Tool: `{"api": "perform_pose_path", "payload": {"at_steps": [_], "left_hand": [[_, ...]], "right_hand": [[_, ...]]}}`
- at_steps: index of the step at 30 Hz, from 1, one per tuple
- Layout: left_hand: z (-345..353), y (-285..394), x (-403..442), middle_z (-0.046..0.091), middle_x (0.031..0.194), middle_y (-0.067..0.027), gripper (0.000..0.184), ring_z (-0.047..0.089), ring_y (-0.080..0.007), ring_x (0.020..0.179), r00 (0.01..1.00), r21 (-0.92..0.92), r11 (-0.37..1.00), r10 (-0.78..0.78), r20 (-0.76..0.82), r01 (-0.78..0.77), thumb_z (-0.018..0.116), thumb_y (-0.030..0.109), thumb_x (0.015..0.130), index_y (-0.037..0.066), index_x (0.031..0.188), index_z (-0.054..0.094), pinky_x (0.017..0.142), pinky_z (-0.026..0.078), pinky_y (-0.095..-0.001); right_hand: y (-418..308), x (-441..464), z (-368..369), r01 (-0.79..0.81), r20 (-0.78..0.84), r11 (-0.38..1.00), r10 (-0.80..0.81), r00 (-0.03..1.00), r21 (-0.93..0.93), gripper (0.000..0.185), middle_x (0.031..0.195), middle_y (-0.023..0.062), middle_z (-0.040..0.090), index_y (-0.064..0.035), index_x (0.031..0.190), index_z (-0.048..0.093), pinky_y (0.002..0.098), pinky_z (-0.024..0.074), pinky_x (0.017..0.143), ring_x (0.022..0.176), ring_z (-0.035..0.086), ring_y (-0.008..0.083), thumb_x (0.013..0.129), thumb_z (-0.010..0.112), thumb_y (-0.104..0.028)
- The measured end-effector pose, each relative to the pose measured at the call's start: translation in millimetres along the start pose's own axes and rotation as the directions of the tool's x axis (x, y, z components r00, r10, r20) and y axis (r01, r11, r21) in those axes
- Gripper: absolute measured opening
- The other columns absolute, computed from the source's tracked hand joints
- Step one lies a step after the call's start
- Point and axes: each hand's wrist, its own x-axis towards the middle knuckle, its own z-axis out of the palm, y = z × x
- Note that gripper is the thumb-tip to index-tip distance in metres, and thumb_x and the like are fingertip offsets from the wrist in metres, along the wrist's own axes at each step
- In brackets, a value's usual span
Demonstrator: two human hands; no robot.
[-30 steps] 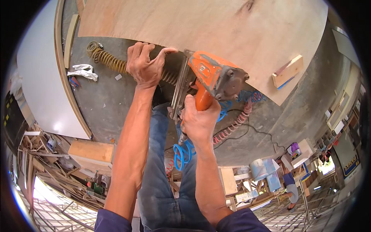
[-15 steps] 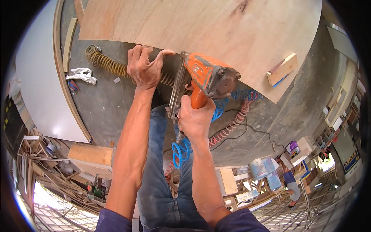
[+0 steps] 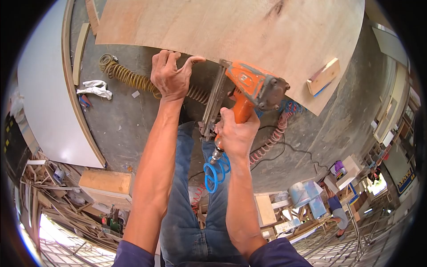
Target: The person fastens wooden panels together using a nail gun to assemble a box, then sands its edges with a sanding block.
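A large plywood sheet (image 3: 200, 26) spans the top of the view. At its near edge is my left hand (image 3: 171, 75), fingers curled at or under the edge and thumb stretched along it; the fingertips are partly hidden. My right hand (image 3: 238, 131) is wrapped round the handle of an orange nail gun (image 3: 253, 82), whose nose touches or nearly touches the sheet's edge. A blue coiled hose (image 3: 216, 172) hangs from the fitting below the handle. On the sheet's right corner lies a small wood block (image 3: 323, 76) with something blue beside it.
A white panel (image 3: 49, 89) with a wooden edge stands at the left. A brown coiled hose (image 3: 126, 76), a white cloth (image 3: 95, 89) and a red coiled hose (image 3: 271, 140) lie on the floor. Wood scraps (image 3: 58, 200) fill the lower left. Another person (image 3: 339, 213) is at the lower right.
The nail gun and my right hand shifted left, then back right along the sheet's edge. My left hand has moved slightly right. The sheet's right corner sits a little further left in view.
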Motion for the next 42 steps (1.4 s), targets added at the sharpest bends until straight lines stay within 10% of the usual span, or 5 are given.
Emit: {"api": "perform_pose_path", "payload": {"at_steps": [2,29,39,42], "left_hand": [[1.1,-0.5,-0.8,0.059,0.081,-0.0030,0.043,0.058,-0.0253,0.078,1.000,0.011,1.000,-0.014,0.002,0.014,0.094,0.037,0.064,0.007,0.079,0.066,0.063,0.050,-0.0376],[-1.5,8.2,-3.8,0.065,0.085,-0.0067,0.040,0.062,-0.0268,0.082,0.997,-0.009,0.997,-0.076,-0.017,0.076,0.097,0.028,0.062,0.005,0.084,0.073,0.070,0.051,-0.0397],[-57.1,-2.0,-15.8,0.071,0.122,-0.0219,0.035,0.066,-0.0384,0.118,0.981,-0.106,0.976,-0.187,0.053,0.192,0.085,0.022,0.084,-0.002,0.108,0.075,0.099,0.052,-0.0446],[-43.6,2.3,9.6,0.052,0.152,-0.0188,0.062,0.045,-0.0354,0.144,0.947,-0.057,0.993,0.117,0.298,-0.105,0.077,0.043,0.089,0.008,0.138,0.062,0.109,0.038,-0.0488]], "right_hand": [[-17.0,-2.8,-3.6,-0.196,0.004,0.970,0.197,0.980,0.145,0.027,0.069,-0.0004,0.055,0.0049,0.114,0.063,0.0275,0.0427,0.049,0.054,0.052,0.0070,0.089,0.064,-0.004],[-8.8,8.4,-9.3,-0.071,0.042,0.997,0.070,0.997,0.010,0.021,0.070,0.0010,0.052,0.0066,0.105,0.063,0.0296,0.0409,0.055,0.061,0.045,0.0081,0.085,0.059,0.000],[-0.7,8.9,-14.1,-0.170,0.073,0.964,0.158,0.985,0.204,0.033,0.068,0.0032,0.058,0.0035,0.120,0.060,0.0285,0.0395,0.038,0.045,0.054,0.0100,0.088,0.060,-0.002],[-1.5,6.7,-15.4,-0.152,0.080,0.963,0.137,0.987,0.222,0.033,0.069,0.0034,0.059,0.0037,0.119,0.060,0.0278,0.0395,0.040,0.046,0.054,0.0088,0.088,0.063,-0.003]]}}
